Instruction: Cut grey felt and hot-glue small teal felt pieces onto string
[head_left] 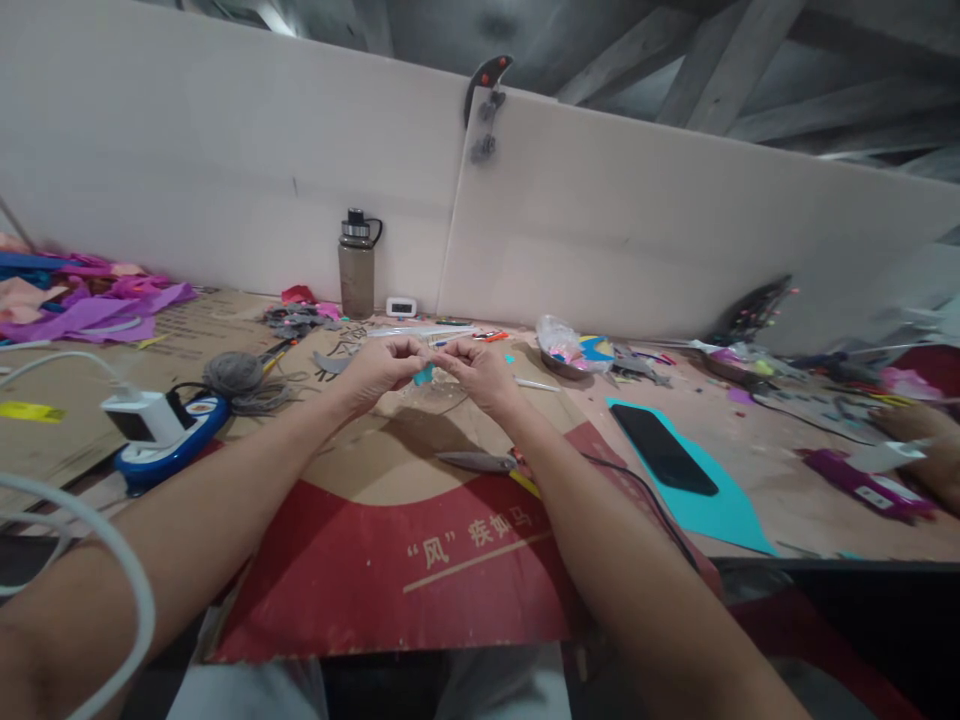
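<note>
Both my hands meet above the cardboard sheet, their fingertips pinched close together. A small teal piece (424, 374) shows just under the fingers of my left hand (386, 368), which is closed on it. My right hand (480, 372) is pinched too, its fingertips touching or nearly touching the left ones; what it holds is too small to make out. Below the hands lie scissors (474, 461), blades pointing left, their handles partly behind my right forearm. The cardboard (360, 570) beneath is brown and red with printed characters.
A blue power strip (172, 450) with a white charger and a ball of grey yarn (232, 373) sit at left. Behind stands a water bottle (357, 270). At right, a black phone (663, 448) rests on a teal sheet (739, 515); another person's hand (911, 430) is at far right.
</note>
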